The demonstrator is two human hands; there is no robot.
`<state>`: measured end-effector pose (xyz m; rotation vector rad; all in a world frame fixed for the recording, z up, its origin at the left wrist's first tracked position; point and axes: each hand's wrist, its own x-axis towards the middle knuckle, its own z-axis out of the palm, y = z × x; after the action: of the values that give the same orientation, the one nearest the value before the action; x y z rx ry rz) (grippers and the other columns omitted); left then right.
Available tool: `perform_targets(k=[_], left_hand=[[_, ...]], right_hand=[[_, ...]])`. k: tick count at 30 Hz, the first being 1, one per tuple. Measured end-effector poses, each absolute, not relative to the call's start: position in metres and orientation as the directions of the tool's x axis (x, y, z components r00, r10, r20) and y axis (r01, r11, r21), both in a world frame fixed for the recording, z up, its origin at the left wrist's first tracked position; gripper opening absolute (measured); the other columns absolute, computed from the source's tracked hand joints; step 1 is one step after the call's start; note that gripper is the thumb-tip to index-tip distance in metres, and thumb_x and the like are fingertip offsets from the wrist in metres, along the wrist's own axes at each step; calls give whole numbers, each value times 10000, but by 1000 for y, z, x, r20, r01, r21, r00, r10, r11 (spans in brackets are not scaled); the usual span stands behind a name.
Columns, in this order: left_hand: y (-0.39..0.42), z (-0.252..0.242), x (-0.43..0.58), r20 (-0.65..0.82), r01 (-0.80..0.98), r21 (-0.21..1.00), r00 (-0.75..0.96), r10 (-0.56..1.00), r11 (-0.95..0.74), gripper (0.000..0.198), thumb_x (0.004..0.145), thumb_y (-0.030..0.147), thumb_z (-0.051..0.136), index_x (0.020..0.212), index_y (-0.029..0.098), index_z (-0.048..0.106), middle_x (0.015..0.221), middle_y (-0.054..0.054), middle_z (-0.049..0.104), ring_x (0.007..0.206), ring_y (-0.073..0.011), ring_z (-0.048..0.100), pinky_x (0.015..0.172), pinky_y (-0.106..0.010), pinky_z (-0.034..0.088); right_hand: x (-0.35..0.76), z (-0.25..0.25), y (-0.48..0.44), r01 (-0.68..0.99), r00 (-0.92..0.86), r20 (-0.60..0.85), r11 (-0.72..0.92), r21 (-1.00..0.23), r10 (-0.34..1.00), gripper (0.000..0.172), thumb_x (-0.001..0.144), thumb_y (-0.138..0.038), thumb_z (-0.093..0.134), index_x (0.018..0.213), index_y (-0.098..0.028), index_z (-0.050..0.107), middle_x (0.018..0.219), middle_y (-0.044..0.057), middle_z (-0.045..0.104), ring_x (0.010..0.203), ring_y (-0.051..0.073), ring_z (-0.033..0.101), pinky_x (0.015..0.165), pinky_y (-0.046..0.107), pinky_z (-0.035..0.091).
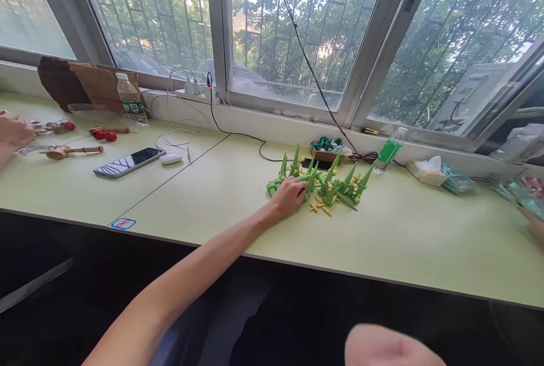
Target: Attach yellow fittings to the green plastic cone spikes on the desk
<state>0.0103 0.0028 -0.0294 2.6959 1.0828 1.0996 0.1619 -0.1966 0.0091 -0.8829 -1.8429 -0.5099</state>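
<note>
My left hand (290, 195) reaches across to the front left of a cluster of green plastic spiked pieces (329, 179). Its fingers curl down among them, and what lies inside the grip is hidden. Pointed green cones stand upright in the cluster, with small yellow pieces between them. More small yellow cross-shaped pieces (321, 207) lie on the table just right of this hand. At the bottom edge is a blurred, rounded patch of skin, seemingly part of my right hand or arm (391, 348); no fingers can be made out there.
The pale green table (229, 207) runs along the windows. A phone (130, 163), a white earbud case (171, 158) and wooden toys (74, 152) lie left, near another person's hand (15, 131). Behind the cluster stand a bottle (387, 152) and tissues (427, 170). A blurred hand and plastic bag (529, 196) show far right.
</note>
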Motion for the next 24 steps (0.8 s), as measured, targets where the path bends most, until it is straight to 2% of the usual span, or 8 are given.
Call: perform_targets(k=[4, 7, 8, 10, 12, 15, 20, 24], left_hand=[[3, -29, 11, 607, 606, 269, 497, 620, -749, 191, 905, 165, 486, 766, 164, 617, 786, -55, 618, 786, -182, 539, 753, -302, 420], [3, -29, 10, 604, 619, 247, 503, 618, -745, 189, 900, 180, 499, 743, 165, 603, 762, -46, 608, 767, -177, 530, 756, -304, 419], [2, -28, 10, 605, 622, 240, 505, 615, -746, 186, 898, 191, 507, 741, 165, 603, 756, -45, 607, 765, -178, 529, 761, -307, 419], [1, -28, 10, 608, 626, 227, 507, 611, -746, 185, 897, 229, 524, 747, 165, 612, 757, -47, 612, 777, -183, 533, 782, -317, 419], [1, -28, 10, 602, 634, 215, 513, 612, -743, 193, 891, 277, 546, 754, 166, 626, 760, -53, 621, 796, -193, 540, 795, -329, 417], [0, -28, 11, 577, 648, 190, 534, 618, -737, 209, 869, 332, 580, 754, 170, 645, 761, -63, 632, 822, -214, 549, 796, -345, 412], [0, -28, 10, 537, 653, 182, 560, 631, -735, 186, 810, 348, 647, 863, 174, 687, 788, -72, 656, 869, -244, 562, 828, -369, 409], [-1, -26, 8, 517, 638, 174, 589, 621, -750, 221, 780, 362, 681, 892, 172, 689, 798, -77, 666, 874, -255, 569, 839, -380, 411]], right_hand=[[149, 14, -145, 685, -285, 927, 728, 18, 245, 245, 890, -457, 462, 822, -345, 669, 739, 32, 658, 717, 241, 676, 497, 385, 527], [159, 22, -97, 540, -371, 926, 827, 153, 71, 271, 948, -246, 444, 702, -232, 557, 649, 31, 617, 582, 147, 585, 514, 279, 457], [164, 22, -83, 541, -397, 915, 825, 166, 76, 277, 945, -191, 449, 680, -218, 523, 643, 25, 613, 562, 126, 559, 513, 256, 431], [173, 16, -61, 587, -421, 896, 796, 149, 143, 280, 946, -169, 454, 673, -202, 501, 635, 17, 602, 526, 101, 513, 510, 229, 394], [178, 4, -48, 668, -364, 885, 744, 31, 290, 294, 955, -185, 450, 665, -200, 497, 594, -1, 553, 497, 96, 459, 508, 225, 368], [183, -14, -41, 742, -266, 832, 655, -145, 486, 234, 950, -223, 467, 735, -192, 554, 637, 8, 571, 547, 117, 488, 562, 236, 388], [192, -23, -33, 778, -285, 699, 584, -231, 656, 177, 916, -217, 493, 811, -176, 629, 707, 36, 640, 578, 145, 537, 621, 263, 407], [203, -21, -28, 770, -296, 605, 560, -306, 739, 159, 869, -191, 531, 937, -174, 674, 792, 48, 699, 595, 155, 579, 647, 265, 436]])
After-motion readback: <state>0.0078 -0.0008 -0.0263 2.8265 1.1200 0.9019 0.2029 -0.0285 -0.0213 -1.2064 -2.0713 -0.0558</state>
